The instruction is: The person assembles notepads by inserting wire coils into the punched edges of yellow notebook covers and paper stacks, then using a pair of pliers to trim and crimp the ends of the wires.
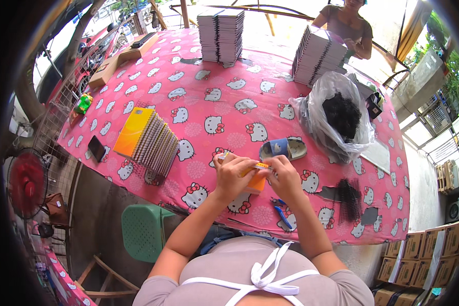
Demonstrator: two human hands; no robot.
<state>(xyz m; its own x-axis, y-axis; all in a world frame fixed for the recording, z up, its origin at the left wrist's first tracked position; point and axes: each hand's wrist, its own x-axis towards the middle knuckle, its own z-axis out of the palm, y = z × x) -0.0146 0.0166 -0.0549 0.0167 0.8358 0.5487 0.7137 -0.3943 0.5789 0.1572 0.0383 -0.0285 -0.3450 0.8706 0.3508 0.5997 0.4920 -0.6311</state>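
At the near edge of the table I hold an orange notebook (255,184), its bound edge raised toward me. My left hand (232,176) is closed around its left side, with the thumb along the top edge. At the notebook's right end the fingers of my right hand (284,176) are pinched together; what they grip there is too small to make out. Just below the right hand lie blue-handled cutting pliers (284,218). A blue slipper (279,148) rests beyond my hands. To the left leans a stack of yellow spiral notebooks (148,137).
A clear plastic bag (316,109) of black coils (341,115) sits at right, with loose black coils (349,199) nearer me. Tall notebook stacks (221,35) (317,56) stand at the far side, where another person (349,28) is. A phone (96,148) lies left; a green stool (142,232) stands below.
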